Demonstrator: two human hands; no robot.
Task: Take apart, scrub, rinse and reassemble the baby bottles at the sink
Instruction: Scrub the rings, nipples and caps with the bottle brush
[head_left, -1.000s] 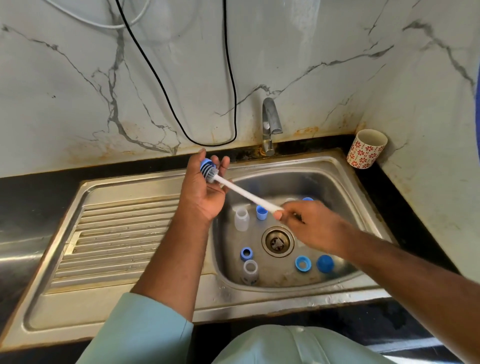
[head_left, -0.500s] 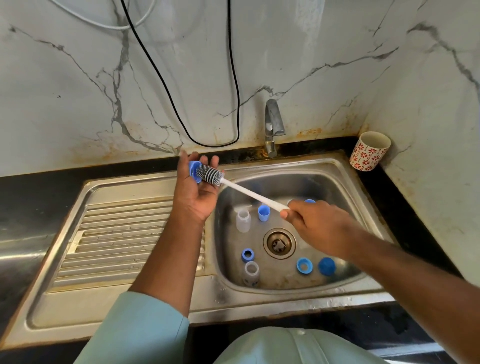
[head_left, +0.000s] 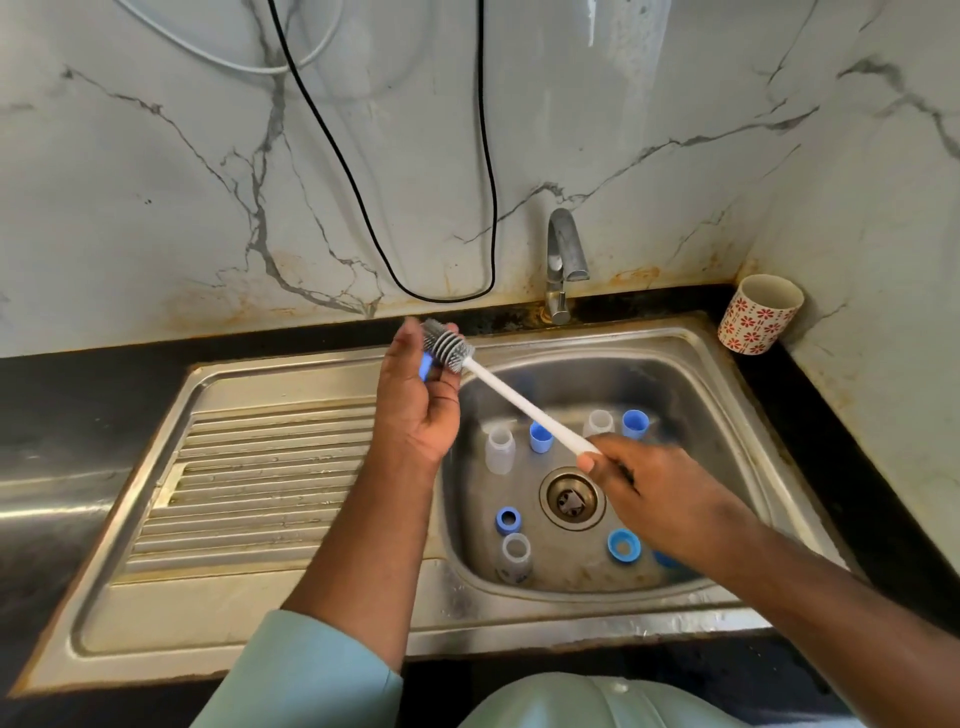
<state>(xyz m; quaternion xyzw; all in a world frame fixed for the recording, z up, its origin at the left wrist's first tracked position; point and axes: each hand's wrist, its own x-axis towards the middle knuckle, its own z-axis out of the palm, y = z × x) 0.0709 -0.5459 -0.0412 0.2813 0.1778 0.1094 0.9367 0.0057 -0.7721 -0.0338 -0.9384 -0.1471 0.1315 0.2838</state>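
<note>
**Brush head against the blue part in your left hand**

Your left hand (head_left: 418, 410) is raised over the basin's left rim, fingers curled round a small blue bottle part (head_left: 426, 365), mostly hidden behind your palm. Your right hand (head_left: 657, 493) grips the far end of the bottle brush (head_left: 514, 400); its white handle slants up-left and its grey ribbed head lies against the blue part.

Below, in the steel sink (head_left: 691, 374), lie clear bottles (head_left: 500, 449), a blue cap (head_left: 540, 436) and blue rings (head_left: 508, 521) around the drain (head_left: 571, 498).

The tap (head_left: 563, 260) stands behind the basin. A red-flowered cup (head_left: 759, 314) sits on the black worktop (head_left: 831, 415) in the corner. A black cable (head_left: 488, 171) hangs on the marble wall.
</note>
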